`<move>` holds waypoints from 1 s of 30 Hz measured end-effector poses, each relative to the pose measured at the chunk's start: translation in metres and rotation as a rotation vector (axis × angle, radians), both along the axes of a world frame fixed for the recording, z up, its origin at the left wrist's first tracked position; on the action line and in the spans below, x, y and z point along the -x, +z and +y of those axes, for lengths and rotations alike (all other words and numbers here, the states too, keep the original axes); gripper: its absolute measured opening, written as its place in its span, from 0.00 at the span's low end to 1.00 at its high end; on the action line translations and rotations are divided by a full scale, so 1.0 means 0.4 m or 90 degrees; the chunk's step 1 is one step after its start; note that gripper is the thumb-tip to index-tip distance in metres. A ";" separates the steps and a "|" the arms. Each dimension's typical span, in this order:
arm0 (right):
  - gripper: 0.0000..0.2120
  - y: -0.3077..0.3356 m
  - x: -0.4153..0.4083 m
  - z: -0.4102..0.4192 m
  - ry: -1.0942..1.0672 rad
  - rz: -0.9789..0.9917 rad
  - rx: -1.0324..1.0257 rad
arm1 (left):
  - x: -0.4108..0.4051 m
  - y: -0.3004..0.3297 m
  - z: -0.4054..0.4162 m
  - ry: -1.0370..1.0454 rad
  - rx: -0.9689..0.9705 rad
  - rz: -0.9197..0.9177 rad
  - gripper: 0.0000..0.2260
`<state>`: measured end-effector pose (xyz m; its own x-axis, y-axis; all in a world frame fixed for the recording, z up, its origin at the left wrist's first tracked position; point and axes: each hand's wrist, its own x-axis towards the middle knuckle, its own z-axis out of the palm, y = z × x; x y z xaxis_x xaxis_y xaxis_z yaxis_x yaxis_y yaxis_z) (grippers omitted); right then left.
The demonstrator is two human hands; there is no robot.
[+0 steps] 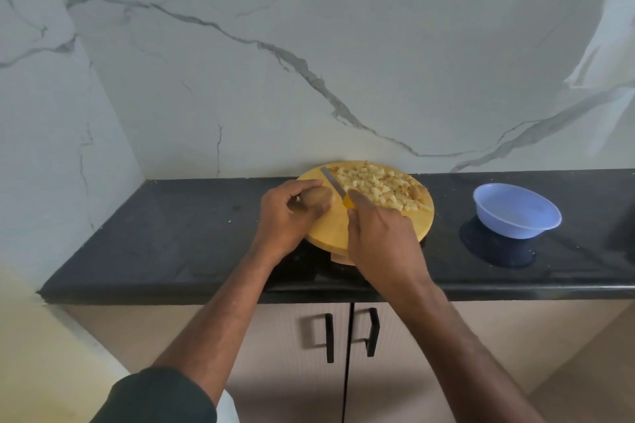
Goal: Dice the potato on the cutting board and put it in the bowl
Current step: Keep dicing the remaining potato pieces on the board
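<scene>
You are still dicing: your left hand [287, 213] is gripping the uncut potato [314, 198] at the cutting board's [330, 227] left edge, your right hand [381, 233] clasping the knife [335, 185]. Diced pieces [378, 186] are lying far right; the empty bowl [517, 211] is waiting right. Next, slice carefully.

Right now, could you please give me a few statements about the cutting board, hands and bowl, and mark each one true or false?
1. The left hand holds an uncut potato. True.
2. The bowl already holds potato cubes. False: it looks empty; the diced potato lies on the cutting board.
3. The right hand grips a knife with a yellow handle. True.
4. The bowl stands left of the board. False: it stands to the right.
5. The board is rectangular. False: it is round.
</scene>
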<state>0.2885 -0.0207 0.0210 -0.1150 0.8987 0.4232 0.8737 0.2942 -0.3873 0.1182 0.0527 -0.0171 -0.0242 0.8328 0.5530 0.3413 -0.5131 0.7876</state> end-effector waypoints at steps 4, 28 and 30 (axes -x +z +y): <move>0.20 0.006 0.015 0.010 0.011 0.003 -0.001 | 0.000 0.002 -0.003 0.007 -0.011 0.004 0.16; 0.17 -0.013 0.037 0.000 -0.011 -0.090 0.015 | -0.014 0.012 -0.014 0.043 -0.027 0.031 0.16; 0.16 -0.015 0.041 -0.011 -0.007 -0.127 0.017 | -0.015 0.014 -0.010 0.052 -0.028 0.036 0.16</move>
